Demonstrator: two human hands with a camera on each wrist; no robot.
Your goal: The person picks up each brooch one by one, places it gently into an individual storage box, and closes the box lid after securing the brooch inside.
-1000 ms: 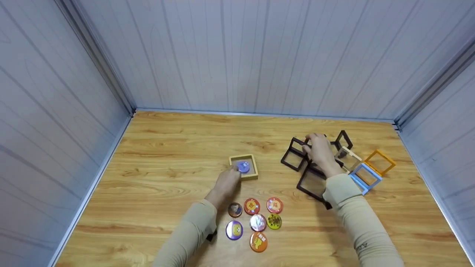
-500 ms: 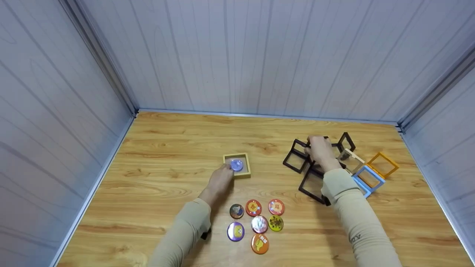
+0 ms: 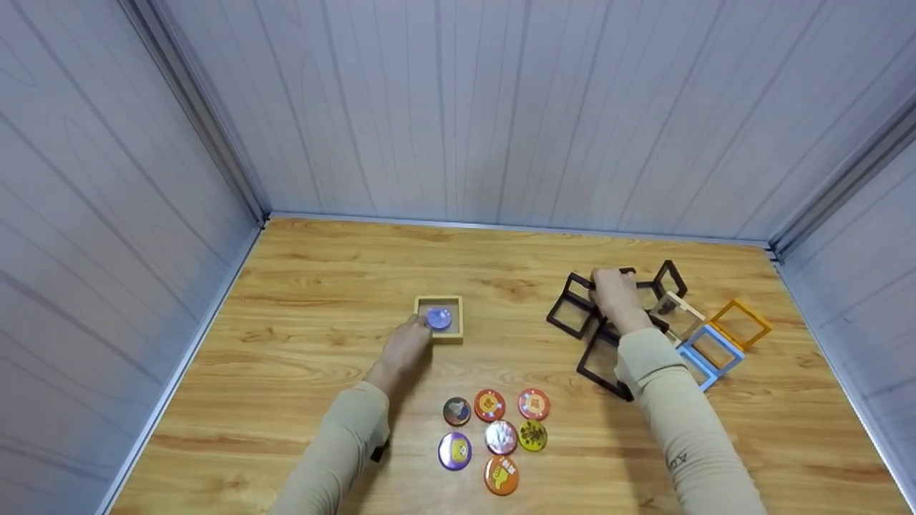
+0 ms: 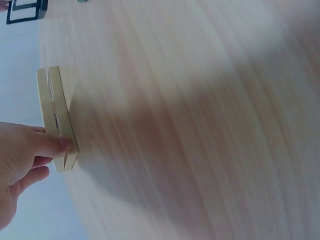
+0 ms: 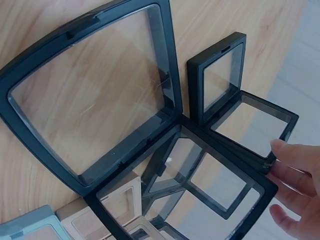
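My left hand [image 3: 406,343] pinches the near left edge of a yellow square display frame [image 3: 460,320], with a round purple badge [image 3: 439,319] showing inside it. In the left wrist view, my thumb lies across the rim of this two-part frame [image 4: 61,100], which is closed with a thin seam along its side. Over at the right, my right hand [image 3: 617,295] is among several hinged black frames. The right wrist view shows its thumb and fingers pinching the corner of a small open black frame [image 5: 197,95], beside a larger open black frame [image 5: 172,55].
Several round badges lie on the wooden table in front, among them an orange one [image 3: 501,475] and a purple one [image 3: 455,450]. Cream [image 3: 690,307], blue [image 3: 737,350] and orange [image 3: 761,335] open frames stand at the right. Panel walls [image 3: 472,107] enclose the back and sides.
My left hand has drawn the yellow frame to the left across the table, with the purple badge inside it. My right hand stays at the black frames.
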